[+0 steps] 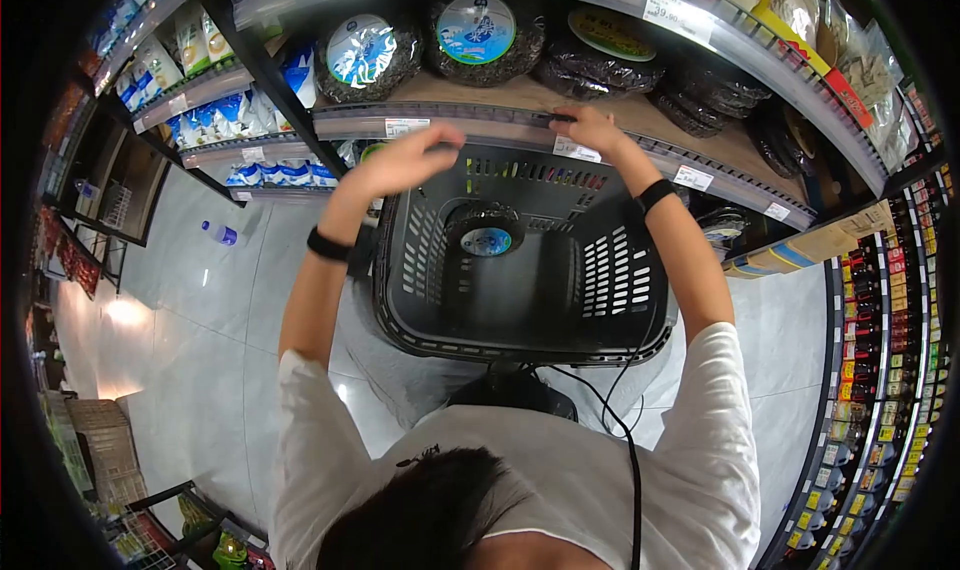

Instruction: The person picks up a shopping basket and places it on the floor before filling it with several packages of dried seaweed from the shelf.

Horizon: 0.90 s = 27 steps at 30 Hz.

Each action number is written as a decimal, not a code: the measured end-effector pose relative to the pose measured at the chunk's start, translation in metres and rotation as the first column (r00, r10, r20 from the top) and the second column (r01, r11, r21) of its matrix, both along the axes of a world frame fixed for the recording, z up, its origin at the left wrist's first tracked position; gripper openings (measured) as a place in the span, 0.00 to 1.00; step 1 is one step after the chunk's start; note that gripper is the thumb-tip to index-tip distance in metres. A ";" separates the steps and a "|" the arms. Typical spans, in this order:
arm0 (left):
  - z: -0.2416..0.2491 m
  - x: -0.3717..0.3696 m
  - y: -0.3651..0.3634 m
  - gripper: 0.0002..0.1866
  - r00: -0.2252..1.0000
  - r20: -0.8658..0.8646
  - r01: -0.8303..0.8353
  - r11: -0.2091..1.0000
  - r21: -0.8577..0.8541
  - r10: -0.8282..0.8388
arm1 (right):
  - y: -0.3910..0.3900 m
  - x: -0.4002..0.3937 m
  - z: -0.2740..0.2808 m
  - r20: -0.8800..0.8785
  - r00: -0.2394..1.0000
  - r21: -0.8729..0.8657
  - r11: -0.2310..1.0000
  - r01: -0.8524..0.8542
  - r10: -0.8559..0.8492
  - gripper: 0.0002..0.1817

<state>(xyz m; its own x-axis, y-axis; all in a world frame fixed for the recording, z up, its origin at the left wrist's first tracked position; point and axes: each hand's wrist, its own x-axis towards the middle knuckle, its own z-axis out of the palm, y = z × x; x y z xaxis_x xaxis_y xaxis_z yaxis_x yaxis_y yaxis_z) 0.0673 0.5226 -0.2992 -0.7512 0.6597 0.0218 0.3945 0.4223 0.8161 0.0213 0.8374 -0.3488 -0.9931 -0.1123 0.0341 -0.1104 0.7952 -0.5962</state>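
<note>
A black plastic basket (520, 348) with slotted walls stands before me, under my arms. Inside it, toward the back left, lies a dark round package (487, 232) with a blue label. My left hand (412, 163) is over the basket's back left corner, fingers apart, holding nothing. At the front edge of the shelf (470, 120), my right hand (588, 130) has its fingers spread, with nothing held. Behind the hands, the shelf bears large dark round packages in clear wrap, one with a silvery-blue label (361, 52) and one with a blue label (477, 30).
Bagged goods (225, 118) fill shelves at the left. A bottle with a purple label (219, 233) lies on the grey tiled floor (200, 320). Shelves of bottles (858, 340) line the right side. A black cable (632, 460) hangs in front of my shirt.
</note>
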 end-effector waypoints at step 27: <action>-0.042 -0.173 0.064 0.33 0.608 0.787 -0.755 0.385 0.532 0.104 | -0.071 -0.099 0.032 0.221 0.917 -0.906 0.279 0.319 -0.331 0.29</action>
<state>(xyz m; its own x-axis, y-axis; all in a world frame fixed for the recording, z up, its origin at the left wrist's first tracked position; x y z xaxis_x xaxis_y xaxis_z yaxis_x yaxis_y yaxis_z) -0.1058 0.5870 -0.3417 -0.9597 0.1557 -0.2340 -0.2810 -0.5452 0.7898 -0.0775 0.7668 -0.3166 -0.9386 0.3284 -0.1056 0.0104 -0.2790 -0.9602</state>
